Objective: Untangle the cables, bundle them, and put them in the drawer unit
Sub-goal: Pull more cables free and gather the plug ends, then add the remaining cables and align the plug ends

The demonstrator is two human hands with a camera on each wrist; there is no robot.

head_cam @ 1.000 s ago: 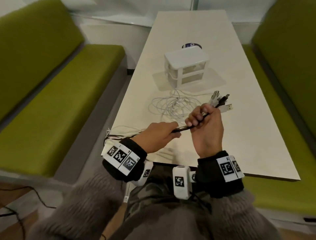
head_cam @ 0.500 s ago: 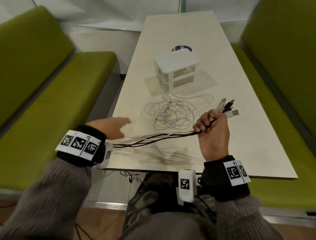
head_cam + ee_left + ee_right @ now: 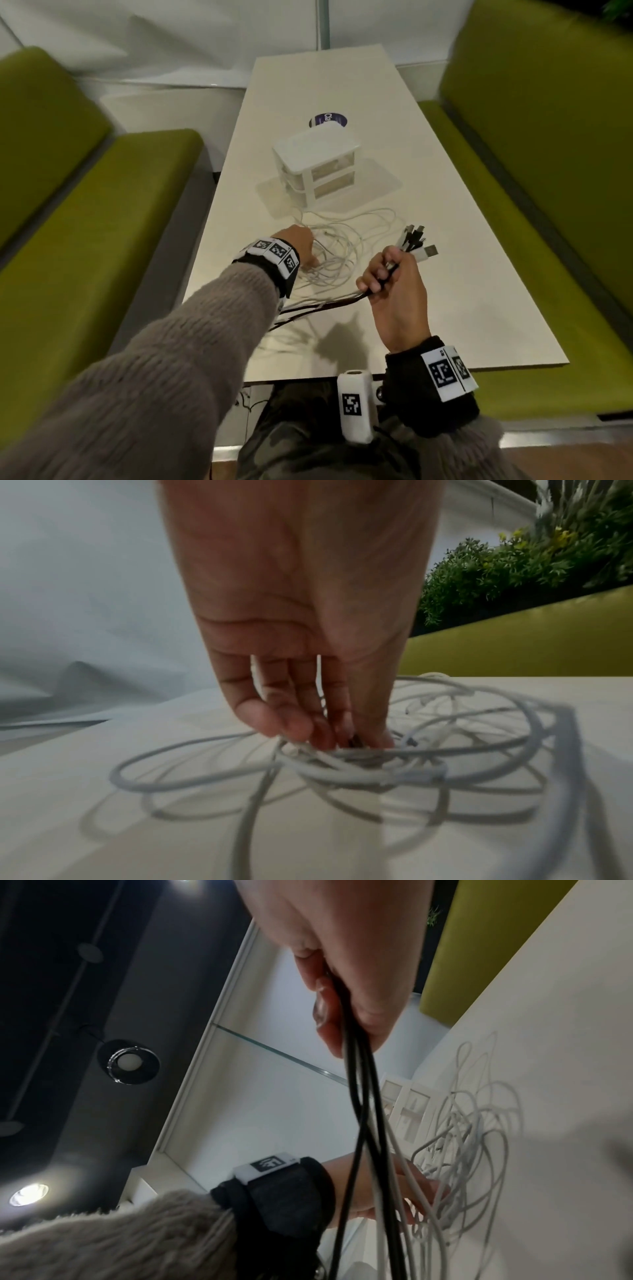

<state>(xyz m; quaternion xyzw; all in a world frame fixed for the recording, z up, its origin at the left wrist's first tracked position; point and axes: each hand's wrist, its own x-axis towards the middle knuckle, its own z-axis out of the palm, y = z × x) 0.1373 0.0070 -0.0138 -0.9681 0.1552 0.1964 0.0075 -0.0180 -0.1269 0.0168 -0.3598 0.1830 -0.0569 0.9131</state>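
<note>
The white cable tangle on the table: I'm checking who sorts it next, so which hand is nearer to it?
Left. The left hand has its fingertips down in the white cable tangle; the right hand is raised beside it, gripping a separate cable bundle.

You wear a fuzzy grey-brown knit sweater (image 3: pixel 164 370), camouflage trousers (image 3: pixel 301 445), and black wristbands (image 3: pixel 431 394) on both wrists carrying white blocks printed with black square markers (image 3: pixel 442 373); a white camera unit (image 3: pixel 354 406) sits inside your right wrist.
</note>
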